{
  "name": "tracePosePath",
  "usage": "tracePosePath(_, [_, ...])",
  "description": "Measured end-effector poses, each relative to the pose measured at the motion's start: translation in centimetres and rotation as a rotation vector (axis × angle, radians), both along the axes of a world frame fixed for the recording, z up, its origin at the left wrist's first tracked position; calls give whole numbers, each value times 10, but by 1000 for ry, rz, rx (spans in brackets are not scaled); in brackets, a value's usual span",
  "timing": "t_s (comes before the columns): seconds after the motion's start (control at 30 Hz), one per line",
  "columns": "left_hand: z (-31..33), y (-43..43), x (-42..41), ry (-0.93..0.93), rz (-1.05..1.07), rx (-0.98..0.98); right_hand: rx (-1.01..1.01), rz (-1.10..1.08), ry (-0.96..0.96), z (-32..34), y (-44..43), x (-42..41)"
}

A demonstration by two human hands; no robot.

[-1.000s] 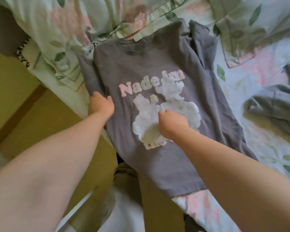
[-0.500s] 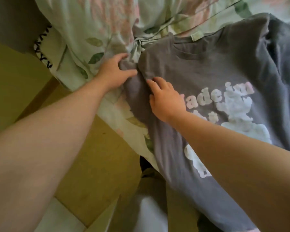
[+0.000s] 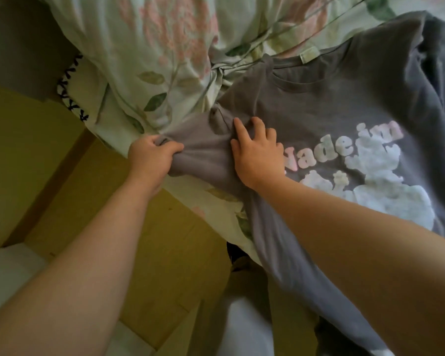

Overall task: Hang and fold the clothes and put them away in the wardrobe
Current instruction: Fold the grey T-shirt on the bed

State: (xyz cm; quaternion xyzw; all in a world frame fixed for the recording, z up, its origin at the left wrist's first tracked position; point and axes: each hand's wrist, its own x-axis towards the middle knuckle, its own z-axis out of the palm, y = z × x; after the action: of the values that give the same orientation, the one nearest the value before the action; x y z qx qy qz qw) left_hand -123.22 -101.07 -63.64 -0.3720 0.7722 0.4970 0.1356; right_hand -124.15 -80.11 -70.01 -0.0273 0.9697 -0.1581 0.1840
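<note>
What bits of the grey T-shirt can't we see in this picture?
All in the head view:
- Start of the pink words on the grey T-shirt: covered by the right hand.
- Bottom of the white picture: behind the right forearm.
- End of the sleeve: bunched inside the left hand.
- Neck label: too small to read.
- Shirt's far side: cut off by the right edge.

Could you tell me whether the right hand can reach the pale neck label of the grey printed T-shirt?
Probably yes: the right hand rests on the grey printed T-shirt, and only bare fabric separates it from the pale neck label.
</note>
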Motion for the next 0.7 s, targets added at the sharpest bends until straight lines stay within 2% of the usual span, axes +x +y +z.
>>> tracePosePath(0.13, [-18,2,25,-11,257,-14,56,50,6,-4,-7,-2])
tracePosePath(0.3, [-33,19,44,-132,317,-207,115,145,28,-8,-3,-3])
tracePosePath(0.37, [-37,25,50,-237,476,-96,124,194,49,-9,-2,-2])
tracePosePath(0.47, [-36,27,55,-203,777,380,122,252,81,-12,3,1])
tracePosePath(0.53, [-35,29,62,-124,757,532,95,257,88,-13,8,3])
tracePosePath(0.7, [-38,31,81,-34,340,290,8,242,97,-9,19,9])
